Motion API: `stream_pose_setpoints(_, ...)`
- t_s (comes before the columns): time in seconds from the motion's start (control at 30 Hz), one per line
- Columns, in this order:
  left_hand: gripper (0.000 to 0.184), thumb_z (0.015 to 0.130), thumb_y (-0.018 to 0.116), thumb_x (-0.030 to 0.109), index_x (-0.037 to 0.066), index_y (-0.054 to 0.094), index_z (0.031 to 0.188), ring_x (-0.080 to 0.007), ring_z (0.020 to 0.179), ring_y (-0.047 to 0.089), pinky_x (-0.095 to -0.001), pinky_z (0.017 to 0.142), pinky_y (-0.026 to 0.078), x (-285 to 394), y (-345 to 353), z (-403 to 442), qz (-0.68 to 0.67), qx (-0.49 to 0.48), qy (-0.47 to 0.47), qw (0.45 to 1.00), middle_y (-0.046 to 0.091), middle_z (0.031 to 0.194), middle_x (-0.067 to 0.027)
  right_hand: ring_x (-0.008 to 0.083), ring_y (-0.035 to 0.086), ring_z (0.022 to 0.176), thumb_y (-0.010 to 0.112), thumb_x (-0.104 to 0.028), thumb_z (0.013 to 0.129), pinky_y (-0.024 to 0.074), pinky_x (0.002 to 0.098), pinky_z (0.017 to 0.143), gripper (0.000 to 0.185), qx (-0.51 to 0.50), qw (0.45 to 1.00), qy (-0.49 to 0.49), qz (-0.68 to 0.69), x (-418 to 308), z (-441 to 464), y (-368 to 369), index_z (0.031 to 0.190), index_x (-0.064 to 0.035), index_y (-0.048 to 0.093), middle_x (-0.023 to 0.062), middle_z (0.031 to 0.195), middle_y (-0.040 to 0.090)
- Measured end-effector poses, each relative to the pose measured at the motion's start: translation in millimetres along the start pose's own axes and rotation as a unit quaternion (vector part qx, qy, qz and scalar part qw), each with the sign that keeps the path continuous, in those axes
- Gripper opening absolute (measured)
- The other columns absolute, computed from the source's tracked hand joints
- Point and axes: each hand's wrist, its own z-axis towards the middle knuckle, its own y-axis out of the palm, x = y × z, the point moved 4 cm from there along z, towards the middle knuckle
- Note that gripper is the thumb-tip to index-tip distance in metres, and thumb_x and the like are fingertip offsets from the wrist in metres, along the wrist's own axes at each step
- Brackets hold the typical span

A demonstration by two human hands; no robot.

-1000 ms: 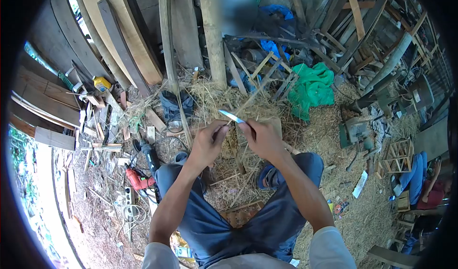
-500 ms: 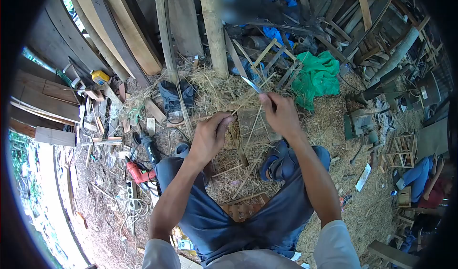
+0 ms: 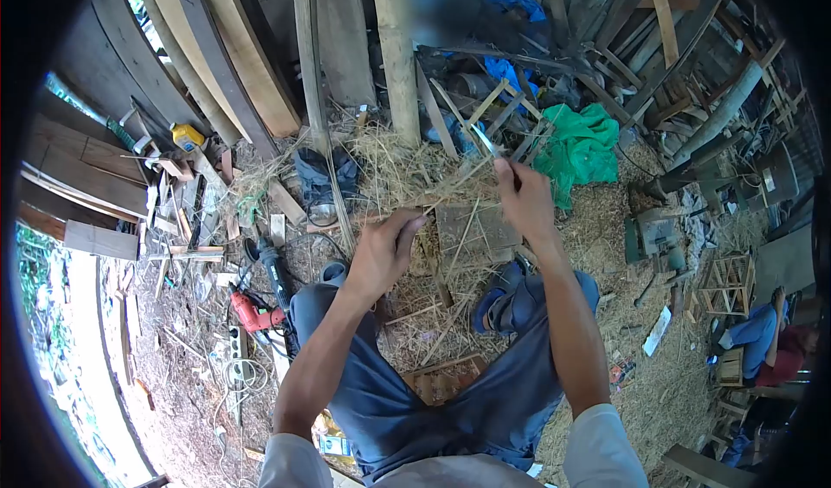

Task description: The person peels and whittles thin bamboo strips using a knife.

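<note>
My left hand (image 3: 379, 253) is closed in a pinch on a thin wooden strip (image 3: 432, 207), which points up and to the right from the fingertips. My right hand (image 3: 528, 201) is wrapped around a knife, its handle mostly hidden by the fingers. The pale knife blade (image 3: 483, 138) points up and to the left, apart from my left hand. Below and between the hands lies a flat wooden block (image 3: 476, 237) on the shavings. A short wooden piece (image 3: 443, 291) stands out between my feet.
To the left lie a red power drill (image 3: 256, 313), an angle grinder (image 3: 275, 272) and a power strip (image 3: 236, 349). A green cloth (image 3: 582, 146) lies ahead on the right, and boards (image 3: 234, 64) lean ahead on the left. Another person (image 3: 766, 337) sits at far right.
My right hand has moved up and to the right with the knife, farther from my left hand. My left hand stays almost in place; the view has shifted slightly.
</note>
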Motion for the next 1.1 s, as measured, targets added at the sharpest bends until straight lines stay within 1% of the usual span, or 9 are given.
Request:
stream_pose_setpoints(0.17, 0.012, 0.088, 0.059, 0.006, -0.002, 0.061, 0.096, -0.0311, 0.063, 0.061, -0.0360, 0.058, 0.046, -3, 3, 3, 0.018, 0.001, 0.050, 0.999, 0.061, 0.074, -0.0181, 0.0360, 0.056, 0.053, 0.053, -0.033, 0.092, 0.0411, 0.0427, 0.052, 0.037, 0.005, 0.991, -0.129, -0.018, -20, -39, 33, 0.078, 0.0002, 0.063, 0.0177, 0.057, 0.056)
stream_pose_setpoints(0.23, 0.012, 0.087, 0.059, 0.006, -0.001, 0.060, 0.097, -0.0326, 0.064, 0.061, -0.0366, 0.059, 0.046, -2, 5, 4, 0.030, -0.008, 0.071, 0.997, 0.061, 0.075, -0.0181, 0.0350, 0.056, 0.051, 0.054, -0.030, 0.092, 0.0407, 0.0420, 0.051, 0.033, -0.057, 0.984, -0.163, 0.052, -35, -55, 47, 0.082, -0.0004, 0.064, 0.0184, 0.058, 0.056)
stream_pose_setpoints(0.27, 0.012, 0.087, 0.059, 0.006, -0.001, 0.060, 0.097, -0.0338, 0.065, 0.060, -0.0374, 0.059, 0.046, -1, 6, 4, 0.032, -0.011, 0.087, 0.996, 0.061, 0.076, -0.0180, 0.0350, 0.056, 0.051, 0.054, -0.030, 0.092, 0.0407, 0.0420, 0.051, 0.033, -0.057, 0.984, -0.163, 0.053, -37, -50, 41, 0.082, -0.0004, 0.064, 0.0184, 0.058, 0.056)
stream_pose_setpoints(0.33, 0.013, 0.087, 0.059, 0.006, -0.001, 0.060, 0.097, -0.0349, 0.066, 0.060, -0.0381, 0.060, 0.046, 2, 5, 3, 0.032, -0.018, 0.102, 0.994, 0.061, 0.077, -0.0180, 0.0344, 0.055, 0.051, 0.056, -0.030, 0.091, 0.0410, 0.0418, 0.051, 0.031, -0.082, 0.994, -0.052, 0.044, -29, -34, 28, 0.084, -0.0009, 0.065, 0.0197, 0.059, 0.056)
stream_pose_setpoints(0.57, 0.011, 0.087, 0.058, 0.004, -0.001, 0.060, 0.096, -0.0354, 0.071, 0.062, -0.0387, 0.064, 0.048, 4, -4, 9, 0.056, -0.032, 0.117, 0.991, 0.064, 0.082, -0.0184, 0.0320, 0.053, 0.048, 0.054, -0.034, 0.092, 0.0395, 0.0407, 0.049, 0.037, -0.011, 0.998, -0.043, 0.039, -10, -20, 18, 0.082, -0.0010, 0.065, 0.0191, 0.056, 0.053)
stream_pose_setpoints(0.77, 0.008, 0.087, 0.058, 0.003, -0.002, 0.061, 0.093, -0.0353, 0.071, 0.063, -0.0369, 0.063, 0.048, -1, -7, 7, 0.053, -0.011, 0.069, 0.996, 0.065, 0.083, -0.0182, 0.0321, 0.053, 0.049, 0.050, -0.038, 0.093, 0.0412, 0.0407, 0.051, 0.040, -0.023, 0.998, -0.029, 0.046, -16, -33, 26, 0.084, -0.0019, 0.065, 0.0184, 0.056, 0.055)
stream_pose_setpoints(0.83, 0.008, 0.087, 0.058, 0.003, -0.001, 0.061, 0.092, -0.0353, 0.070, 0.063, -0.0366, 0.062, 0.048, -1, -8, 8, 0.047, -0.002, 0.062, 0.997, 0.065, 0.083, -0.0180, 0.0328, 0.054, 0.050, 0.049, -0.037, 0.094, 0.0420, 0.0415, 0.053, 0.039, -0.104, 0.989, -0.103, 0.011, -29, -47, 44, 0.085, -0.0014, 0.065, 0.0175, 0.057, 0.056)
stream_pose_setpoints(0.93, 0.008, 0.087, 0.058, 0.003, -0.001, 0.061, 0.094, -0.0352, 0.069, 0.063, -0.0360, 0.059, 0.047, -3, -10, 4, 0.074, -0.013, 0.072, 0.995, 0.065, 0.081, -0.0178, 0.0351, 0.056, 0.052, 0.049, -0.035, 0.094, 0.0429, 0.0431, 0.055, 0.038, -0.028, 0.995, -0.017, 0.095, -9, -22, 23, 0.084, -0.0019, 0.065, 0.0185, 0.059, 0.057)
stream_pose_setpoints(1.1, 0.008, 0.087, 0.059, 0.003, -0.001, 0.061, 0.093, -0.0330, 0.066, 0.063, -0.0354, 0.058, 0.046, -6, -14, 4, 0.076, -0.011, 0.059, 0.995, 0.064, 0.079, -0.0169, 0.0355, 0.058, 0.055, 0.048, -0.036, 0.095, 0.0429, 0.0435, 0.055, 0.040, -0.026, 0.999, -0.035, 0.014, 2, -16, 17, 0.085, -0.0010, 0.064, 0.0185, 0.059, 0.057)
